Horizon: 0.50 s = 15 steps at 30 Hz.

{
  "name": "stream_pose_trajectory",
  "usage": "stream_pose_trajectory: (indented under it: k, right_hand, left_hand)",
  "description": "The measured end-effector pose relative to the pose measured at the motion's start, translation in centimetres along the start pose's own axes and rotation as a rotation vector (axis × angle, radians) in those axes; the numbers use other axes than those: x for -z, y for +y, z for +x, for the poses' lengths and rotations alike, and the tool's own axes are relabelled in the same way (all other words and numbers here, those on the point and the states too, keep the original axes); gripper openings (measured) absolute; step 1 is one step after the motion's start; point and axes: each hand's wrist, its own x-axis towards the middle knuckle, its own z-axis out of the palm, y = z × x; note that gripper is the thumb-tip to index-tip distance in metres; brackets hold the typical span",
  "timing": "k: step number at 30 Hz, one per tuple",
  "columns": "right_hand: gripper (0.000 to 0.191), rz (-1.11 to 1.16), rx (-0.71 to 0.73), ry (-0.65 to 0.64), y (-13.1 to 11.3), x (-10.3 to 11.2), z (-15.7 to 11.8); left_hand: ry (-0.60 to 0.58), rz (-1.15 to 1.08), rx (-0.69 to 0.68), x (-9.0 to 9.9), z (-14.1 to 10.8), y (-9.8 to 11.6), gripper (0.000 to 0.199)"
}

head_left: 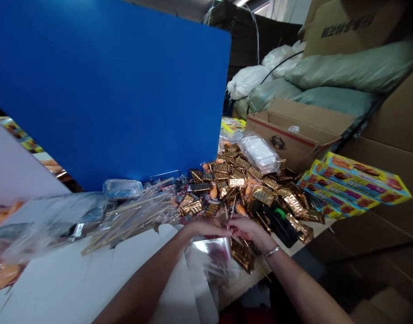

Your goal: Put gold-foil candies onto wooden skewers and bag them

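My left hand and my right hand meet at the table's front, over the near edge of the pile. Thin pale sticks rise between them, and my right hand pinches these. The left hand's fingers are bent in and partly hidden against the right; what they grip is unclear. Just below lies a shiny clear plastic wrapper, blurred. Gold-wrapped packets lie heaped beyond both hands, with orange pieces among them. A black tape dispenser with a green core stands right of my right hand.
A tall blue panel stands behind the table at left. Wooden sticks in clear bags and a clear plastic tray lie left. White card covers the front left. An open carton and yellow printed boxes sit right.
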Motion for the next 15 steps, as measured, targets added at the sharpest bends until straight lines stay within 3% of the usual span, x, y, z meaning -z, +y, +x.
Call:
stream_pose_trajectory:
  k: [4,9,11,15]
  right_hand:
    - [0.005,0.078,-0.119,-0.038,0.5,0.7,-0.7]
    - [0.01,0.078,-0.14,-0.055,0.1,1.1,-1.7]
    - [0.011,0.066,-0.107,-0.05,-0.3,1.4,-2.3]
    - [0.016,0.08,0.037,0.117,-0.8,2.6,-3.4]
  left_hand:
    - [-0.294,-0.007,-0.1,-1.1,-0.3,0.9,0.028]
    - [-0.468,0.111,-0.223,-2.8,-0.4,2.1,0.023]
    - [-0.462,0.13,-0.243,-3.0,-0.4,2.1,0.018]
    - [-0.274,0.12,-0.155,-2.4,0.0,0.9,0.015]
